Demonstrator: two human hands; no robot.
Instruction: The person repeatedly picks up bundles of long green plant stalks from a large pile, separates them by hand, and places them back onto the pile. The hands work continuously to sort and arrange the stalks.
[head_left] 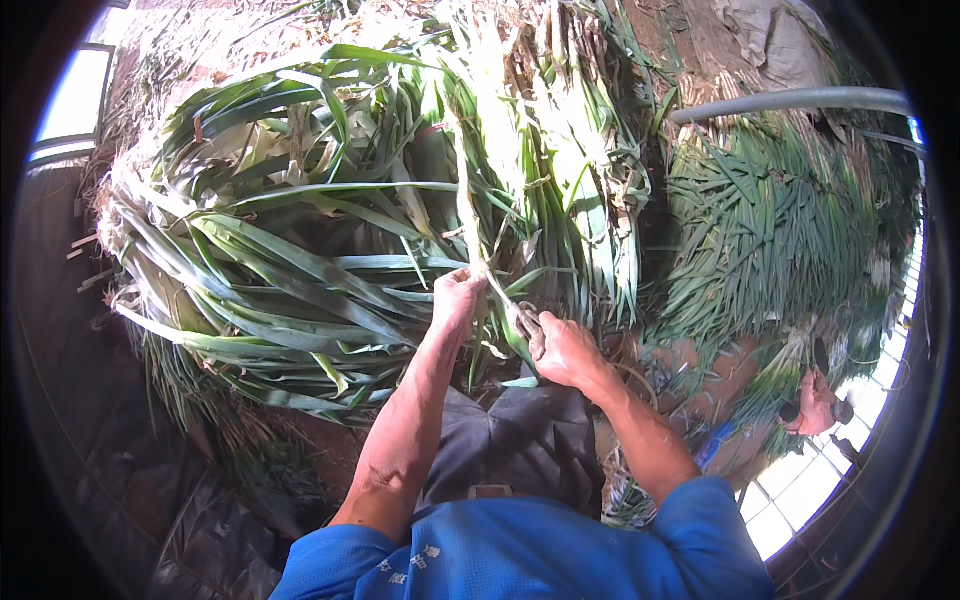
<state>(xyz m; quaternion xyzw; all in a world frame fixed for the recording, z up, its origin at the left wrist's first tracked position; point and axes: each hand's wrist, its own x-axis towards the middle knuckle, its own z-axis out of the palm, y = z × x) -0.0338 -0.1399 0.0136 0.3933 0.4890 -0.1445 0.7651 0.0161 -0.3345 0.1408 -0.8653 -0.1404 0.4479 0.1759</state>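
Observation:
Large long-stemmed green onions (280,260) lie heaped in front of me, their leaves spread to the left. A long pale strand (465,190), like a twisted rope or a dry stalk, runs over them toward me. My left hand (459,297) is closed on this strand where it reaches the near edge of the heap. To its right, my right hand (566,350) is closed around a greyish-brown twisted end (530,325). The strand appears to continue between my hands. Exactly how it passes through my fingers is hidden.
More green onions (560,150) stand in sunlight ahead, and a large pile (770,220) lies to the right. A grey pipe (800,100) crosses above that pile. Another person's hand (818,405) shows at the lower right. Dark sheeting (80,330) covers the left side.

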